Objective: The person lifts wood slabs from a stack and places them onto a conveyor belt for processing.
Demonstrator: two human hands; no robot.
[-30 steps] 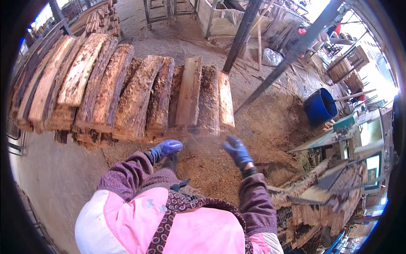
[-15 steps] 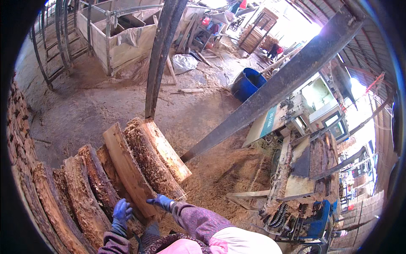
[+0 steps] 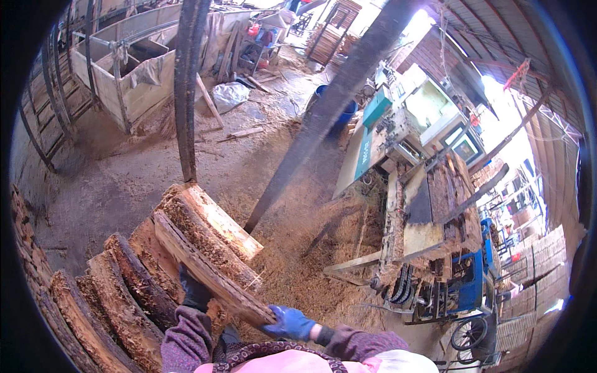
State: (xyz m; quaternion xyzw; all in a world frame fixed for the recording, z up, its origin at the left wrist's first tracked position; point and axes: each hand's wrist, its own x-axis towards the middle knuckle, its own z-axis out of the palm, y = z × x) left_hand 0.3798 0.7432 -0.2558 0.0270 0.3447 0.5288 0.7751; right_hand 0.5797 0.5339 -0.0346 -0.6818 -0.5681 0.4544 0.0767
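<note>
A long bark-edged wooden slab point(image 3: 208, 267) is tipped up on its edge above a row of other slabs. My right hand point(image 3: 291, 323), in a blue glove, is closed around its near end. On the slab's left side is my left hand point(image 3: 195, 291), gloved and in shadow, pressed against it with the fingertips hidden behind the wood. Just beyond the held piece lie a sawdust-covered slab point(image 3: 202, 227) and a pale, freshly cut slab point(image 3: 221, 221). To the left, several rough slabs point(image 3: 121, 298) lean side by side.
Slanting metal posts point(image 3: 305, 137) rise just beyond the slabs. A machine with a wooden bed point(image 3: 413, 230) stands to the right, with a blue frame and chain below. Sawdust point(image 3: 298, 264) covers the floor between. Farther back are a blue barrel point(image 3: 344, 118) and a board-walled bin point(image 3: 149, 78).
The slab has turned from lying flat-faced to tipped on edge. My right hand has moved right and grips its end; my left has gone from beside it to its left side. The view has shifted rightward.
</note>
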